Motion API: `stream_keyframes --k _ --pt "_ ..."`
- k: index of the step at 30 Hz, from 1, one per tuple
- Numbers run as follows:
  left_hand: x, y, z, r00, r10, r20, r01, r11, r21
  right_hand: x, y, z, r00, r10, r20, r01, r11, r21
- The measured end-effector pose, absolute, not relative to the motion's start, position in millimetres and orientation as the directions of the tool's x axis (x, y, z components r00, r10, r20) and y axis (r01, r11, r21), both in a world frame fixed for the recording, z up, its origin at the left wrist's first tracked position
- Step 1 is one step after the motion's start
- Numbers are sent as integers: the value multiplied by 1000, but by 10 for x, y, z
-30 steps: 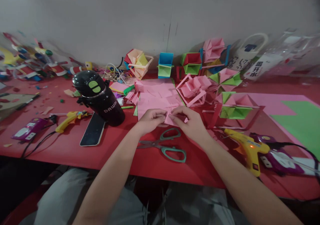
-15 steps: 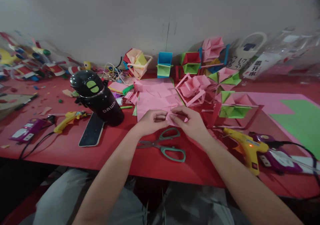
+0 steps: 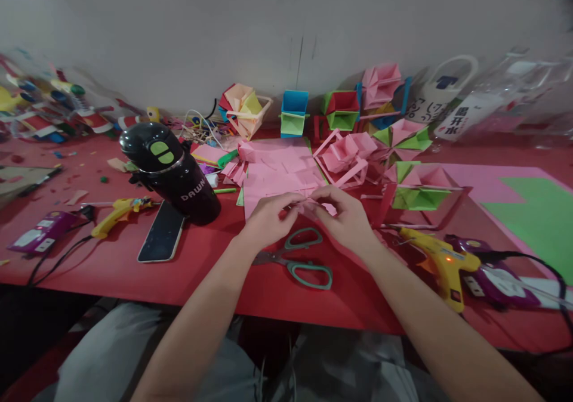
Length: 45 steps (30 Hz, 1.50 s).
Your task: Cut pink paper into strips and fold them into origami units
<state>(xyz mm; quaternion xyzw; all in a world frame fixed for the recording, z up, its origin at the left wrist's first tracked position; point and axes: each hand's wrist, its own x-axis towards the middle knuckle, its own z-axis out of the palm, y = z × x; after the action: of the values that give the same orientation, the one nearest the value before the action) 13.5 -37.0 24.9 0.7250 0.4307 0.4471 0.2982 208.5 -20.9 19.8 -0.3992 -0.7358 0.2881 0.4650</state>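
Ideally, the small pink paper piece (image 3: 307,207) is kept taut and creased evenly, with light pressure. It is pinched between the fingers of the left hand (image 3: 274,214) and right hand (image 3: 342,217), thumbs nearly closed on it, just above the scissors (image 3: 308,275) on the red counter (image 3: 188,283).
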Motion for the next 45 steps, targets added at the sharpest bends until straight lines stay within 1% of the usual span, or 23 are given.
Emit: stream_keyframes --k 3,8,13,21,23,31,35,39,42,45 --pt "137 -356 242 202 897 393 355 -441 824 2075 -227 222 -218 861 459 283 506 -815" --pt "118 -319 220 140 920 366 327 -392 860 2044 -253 291 -187 885 426 168 457 -874" --pt "101 -312 243 86 935 344 273 -354 895 2041 -247 288 -193 887 420 119 446 -887" --pt "92 -336 247 101 871 481 326 -486 811 2068 -234 254 -222 849 479 92 507 -857" --pt "90 -341 250 106 862 496 323 -502 803 2070 -234 257 -227 842 489 77 516 -853" --pt "87 -327 247 76 898 434 319 -435 842 2061 -237 262 -212 857 470 108 498 -860" --pt "88 -318 234 72 887 456 319 -454 832 2064 -239 271 -210 852 479 144 511 -847" --pt "82 -303 207 92 857 508 332 -507 795 2069 -238 278 -208 834 511 187 546 -817" --pt "81 -290 195 98 828 552 319 -552 771 2071 -233 275 -208 817 537 171 571 -803" --pt "86 -275 186 93 839 537 283 -539 793 2066 -236 271 -205 823 530 163 562 -811"
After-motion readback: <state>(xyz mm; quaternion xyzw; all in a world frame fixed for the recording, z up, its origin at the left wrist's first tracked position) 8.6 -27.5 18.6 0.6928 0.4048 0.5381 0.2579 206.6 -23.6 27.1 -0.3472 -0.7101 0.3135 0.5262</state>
